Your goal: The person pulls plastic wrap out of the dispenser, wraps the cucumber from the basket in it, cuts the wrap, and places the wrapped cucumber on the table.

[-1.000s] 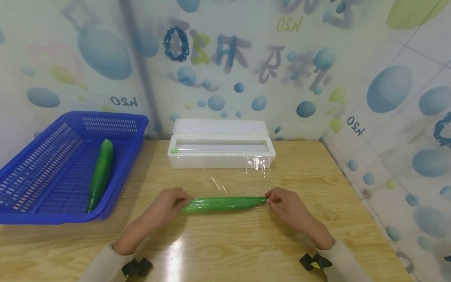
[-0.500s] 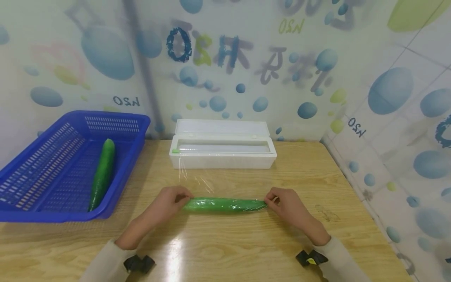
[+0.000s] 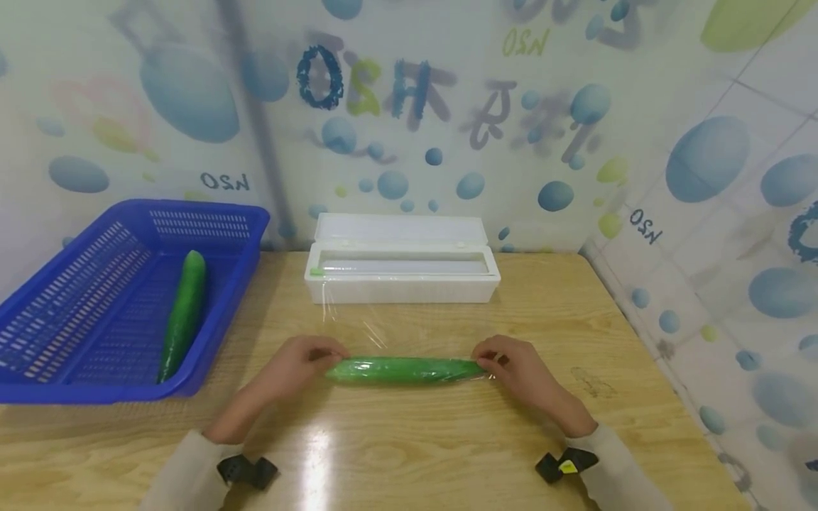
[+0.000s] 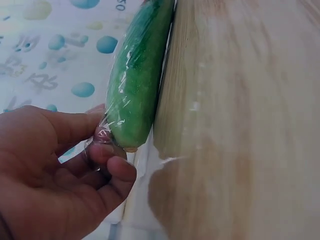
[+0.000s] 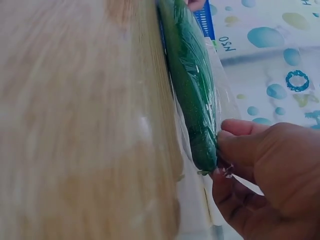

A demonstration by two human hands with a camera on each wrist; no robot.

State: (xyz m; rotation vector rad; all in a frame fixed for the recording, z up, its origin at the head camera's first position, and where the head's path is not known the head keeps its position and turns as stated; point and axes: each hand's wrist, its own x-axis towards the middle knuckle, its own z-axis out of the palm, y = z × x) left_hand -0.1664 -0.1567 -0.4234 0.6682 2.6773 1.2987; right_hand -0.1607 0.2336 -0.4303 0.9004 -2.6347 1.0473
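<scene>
A cucumber (image 3: 405,370) lies crosswise on the wooden table under shiny, clear plastic wrap. At its left end, my left hand (image 3: 299,369) pinches the wrap between thumb and fingers. The left wrist view shows crumpled film (image 4: 103,132) at those fingertips, right beside the cucumber's blunt tip. My right hand (image 3: 520,369) pinches the wrap at the other end, where gathered film (image 5: 227,172) shows between thumb and fingers. Behind the cucumber stands a white wrap dispenser box (image 3: 402,289), its lid raised. Film stretches from the box toward the cucumber, only faintly visible.
To the left, a blue plastic basket (image 3: 251,262) holds another cucumber (image 3: 183,316). A small green slider (image 3: 316,272) sits at the left of the dispenser's front edge. A patterned wall (image 3: 409,142) borders the table behind, with another on the right.
The wrap over the cucumber looks tighter, and glints on the film near the box have shifted from right to left. My right hand has moved slightly inward; both hands stay at the cucumber's ends.
</scene>
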